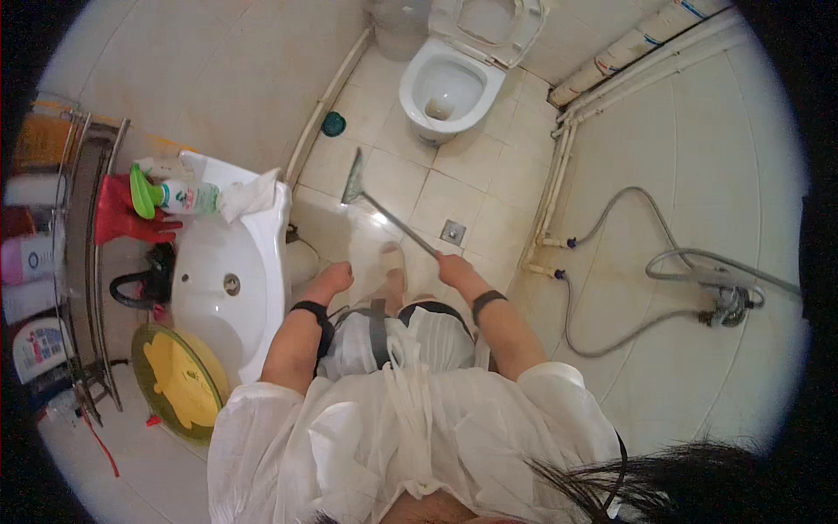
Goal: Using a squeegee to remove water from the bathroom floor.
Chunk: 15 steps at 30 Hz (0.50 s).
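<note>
My right hand [456, 270] grips the end of a long-handled floor squeegee [400, 224]. Its greenish head lies over the tiled floor [387, 173] in front of me, tilted, to the left of the handle. My left hand [336, 278] is closed beside the edge of the white washbasin [279, 262], with nothing visible in it. The square metal floor drain [453, 232] lies just beyond my right hand. Between my hands, one of my feet in a pale slipper [393, 257] shows on the floor.
A toilet [419, 131] with its lid raised stands ahead, and a round dark green object [334, 124] lies left of it. On the basin are a spray bottle [190, 196], a red rubber glove [124, 209] and a yellow basin [177, 373]. Pipes and a shower hose [628, 191] run along the right wall.
</note>
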Available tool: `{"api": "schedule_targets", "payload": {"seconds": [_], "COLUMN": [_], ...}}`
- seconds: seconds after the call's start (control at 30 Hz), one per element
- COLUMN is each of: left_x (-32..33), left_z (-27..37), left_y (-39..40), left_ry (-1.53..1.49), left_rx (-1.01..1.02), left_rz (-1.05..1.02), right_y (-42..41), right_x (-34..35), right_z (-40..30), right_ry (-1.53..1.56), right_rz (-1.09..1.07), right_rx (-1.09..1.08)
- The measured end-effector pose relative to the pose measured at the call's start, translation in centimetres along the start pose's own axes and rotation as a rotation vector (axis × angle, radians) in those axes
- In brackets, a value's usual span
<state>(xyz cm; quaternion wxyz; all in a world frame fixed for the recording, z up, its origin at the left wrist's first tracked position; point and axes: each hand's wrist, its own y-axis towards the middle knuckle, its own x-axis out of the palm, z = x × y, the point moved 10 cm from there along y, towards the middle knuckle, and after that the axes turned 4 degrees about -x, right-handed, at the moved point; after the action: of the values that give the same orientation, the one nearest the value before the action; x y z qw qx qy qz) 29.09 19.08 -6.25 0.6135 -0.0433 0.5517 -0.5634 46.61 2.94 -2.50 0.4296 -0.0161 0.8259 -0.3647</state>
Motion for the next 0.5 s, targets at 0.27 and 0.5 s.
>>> {"api": "schedule_targets", "payload": {"seconds": [0.27,0.5], "left_x": [6.5,15.2], "left_z": [8.8,12.4], "left_y": [-3.2,-5.4], "left_ry": [-0.062,0.029], "left_rx": [0.120,0.317], "left_rz": [-0.068,-0.170], "right_y": [-13.3,-20.1], "right_x": [7.5,14.5], "right_z": [8.1,9.7], "right_ry": [0.199,0.267], "right_rz": [-0.027,0.076], "right_rx": [0.299,0.260]}}
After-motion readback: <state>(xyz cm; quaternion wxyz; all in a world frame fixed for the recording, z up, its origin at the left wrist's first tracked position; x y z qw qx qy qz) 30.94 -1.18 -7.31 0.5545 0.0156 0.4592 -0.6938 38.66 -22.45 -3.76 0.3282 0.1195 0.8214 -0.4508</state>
